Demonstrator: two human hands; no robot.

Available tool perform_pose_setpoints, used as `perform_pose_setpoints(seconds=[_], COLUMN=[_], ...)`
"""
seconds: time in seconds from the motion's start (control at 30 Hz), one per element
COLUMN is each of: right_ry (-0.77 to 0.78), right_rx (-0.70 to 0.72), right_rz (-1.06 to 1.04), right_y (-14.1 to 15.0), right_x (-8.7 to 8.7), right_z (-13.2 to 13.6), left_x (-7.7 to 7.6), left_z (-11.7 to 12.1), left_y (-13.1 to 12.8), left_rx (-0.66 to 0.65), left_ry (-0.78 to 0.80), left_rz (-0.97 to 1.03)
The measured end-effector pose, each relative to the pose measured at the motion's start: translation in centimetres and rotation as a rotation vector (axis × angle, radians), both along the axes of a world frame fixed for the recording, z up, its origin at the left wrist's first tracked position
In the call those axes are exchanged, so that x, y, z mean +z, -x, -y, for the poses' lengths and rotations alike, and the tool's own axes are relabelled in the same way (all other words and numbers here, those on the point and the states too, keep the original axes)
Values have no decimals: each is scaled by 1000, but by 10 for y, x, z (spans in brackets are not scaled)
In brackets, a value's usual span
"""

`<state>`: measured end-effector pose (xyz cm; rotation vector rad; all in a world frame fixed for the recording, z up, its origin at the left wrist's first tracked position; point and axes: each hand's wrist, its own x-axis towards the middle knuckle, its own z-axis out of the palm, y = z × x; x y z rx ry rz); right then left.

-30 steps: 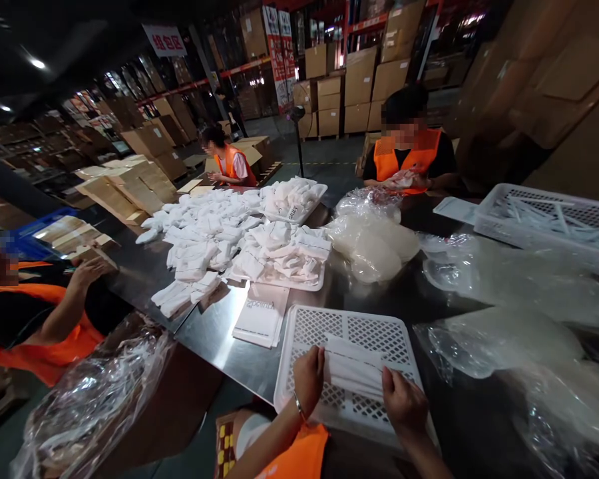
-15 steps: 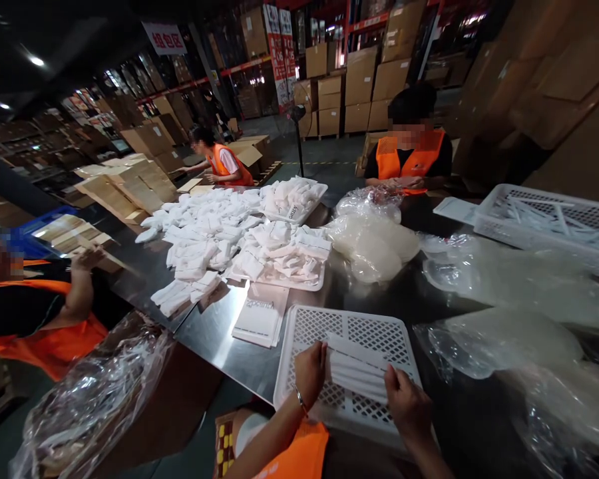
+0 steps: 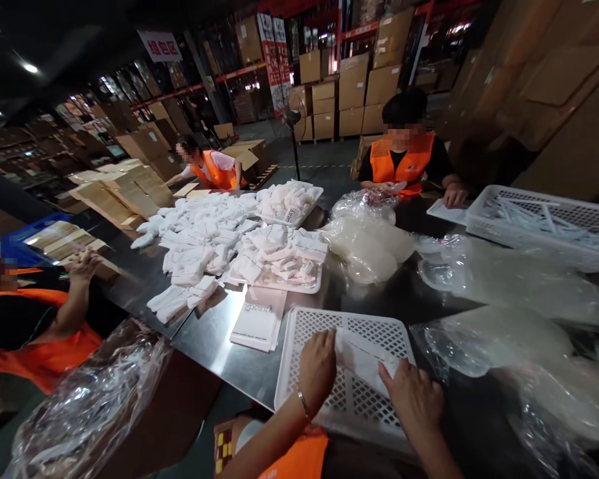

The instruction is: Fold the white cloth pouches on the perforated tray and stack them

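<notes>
- Left hand (image 3: pixel 318 366) has its fingers clamped on the packet (image 3: pixel 360 351) at its left end, knuckles up.
- My right hand (image 3: pixel 416 398) lies at the other end, thumb standing off from the fingers; I can't quite tell whether it grips or only presses.
- The packet is over the crate (image 3: pixel 305 324), at 12 o'clock from me. Its ribbed folds have given way to a narrower, flatter strip, so I judge there is less loose width to manage.
- At 1 o'clock, a co-worker's hand (image 3: pixel 456 194) has moved to the white sheets (image 3: pixel 446 211), well apart from mine.
- The crate's rim sits just beside the flat stack (image 3: pixel 254 320) at 10 o'clock: tight there.
- Dark table (image 3: pixel 432 296) shows at 2 o'clock; plastic bags (image 3: pixel 499 336) crowd 3 o'clock, and heaped packets (image 3: pixel 274 256) fill 11.
</notes>
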<state>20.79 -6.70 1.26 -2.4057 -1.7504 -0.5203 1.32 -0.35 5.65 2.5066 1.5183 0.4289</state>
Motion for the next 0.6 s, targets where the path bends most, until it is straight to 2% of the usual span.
perform_pose_setpoints(seconds=[0.07,0.13,0.23,0.3,0.37,0.47,0.53,0.6], right_ry=[-41,-106,-180,-219,-267,-315,-338,-342], right_rx=[-11,53,319,393,327,210,172,128], right_rz=[13,-10,-102,-186,-300,-584,-831,-1008], right_y=[1,5,23,38,49,47,38,29], right_x=[4,2,-16,-34,-52,-73,-80,-78], right_z=[-4,-9,-12,-10,-8,-4,-3,-4], left_x=[-2,-9,-20,-29,-39,-55,-60,-56], left_z=[3,6,10,12,14,13,10,6], left_y=[-12,-22,-27,-27,-26,-23,-22,-23], left_rx=[-239,-374,-398,-410,-357,-151,-51,29], left_ry=[-61,-59,-28,3,45,158,292,458], left_rz=[-6,-62,-109,-86,-39,89,245,468])
